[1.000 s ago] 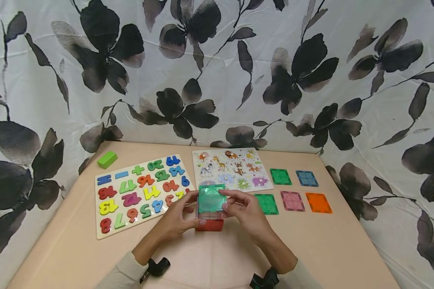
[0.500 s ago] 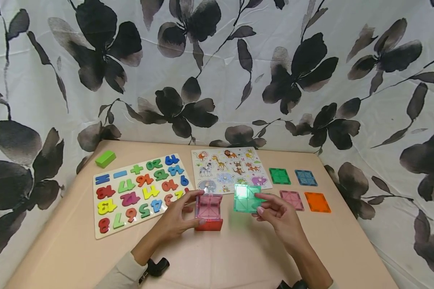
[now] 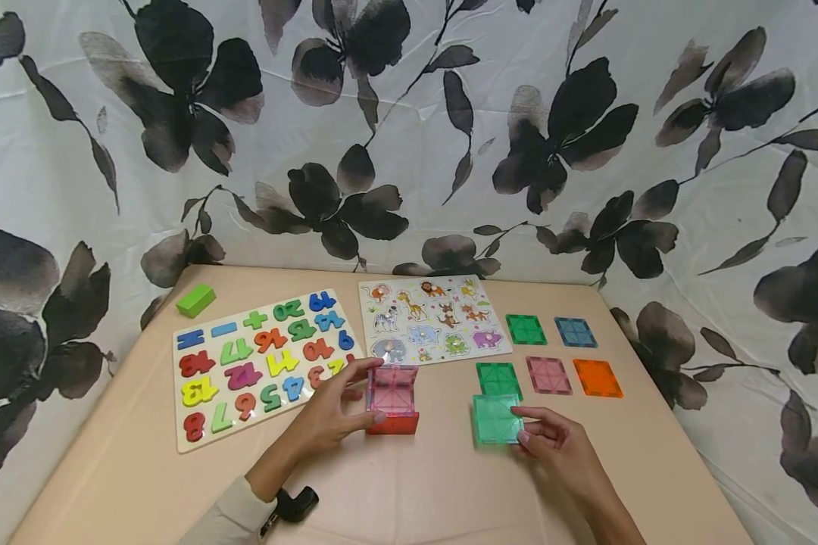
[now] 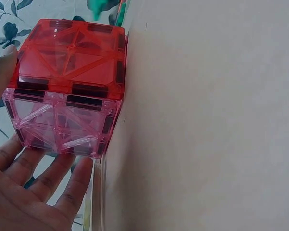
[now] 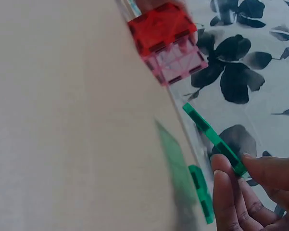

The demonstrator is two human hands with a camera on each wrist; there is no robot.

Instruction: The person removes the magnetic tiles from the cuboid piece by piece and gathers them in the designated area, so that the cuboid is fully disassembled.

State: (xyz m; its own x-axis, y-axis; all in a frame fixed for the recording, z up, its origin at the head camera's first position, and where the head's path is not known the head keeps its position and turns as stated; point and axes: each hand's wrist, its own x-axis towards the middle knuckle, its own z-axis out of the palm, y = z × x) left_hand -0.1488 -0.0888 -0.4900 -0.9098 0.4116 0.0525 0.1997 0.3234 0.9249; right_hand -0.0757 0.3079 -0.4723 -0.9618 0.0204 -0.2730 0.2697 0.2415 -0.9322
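Note:
In the head view my left hand (image 3: 327, 415) holds a small box of magnetic tiles (image 3: 391, 393), with its thumb and fingers at the left side. The left wrist view shows a red tile (image 4: 72, 60) joined at an edge to a pink tile (image 4: 62, 122). To the right, my right hand (image 3: 560, 448) pinches a translucent green magnetic tile (image 3: 496, 421) by its right edge, between thumb and fingers. In the right wrist view that green tile (image 5: 214, 139) is seen edge-on, above the table and apart from the box. Its shadow lies below it.
Loose tiles lie at the right: two green (image 3: 526, 330) (image 3: 497, 379), a blue tile (image 3: 576, 332), a pink tile (image 3: 549, 375) and an orange tile (image 3: 597, 378). A number puzzle board (image 3: 262, 363), an animal board (image 3: 432, 318) and a green block (image 3: 195, 300) lie further back.
My right hand has carried the green tile away from over the box, to the right and toward the table's front. The left hand stays at the box.

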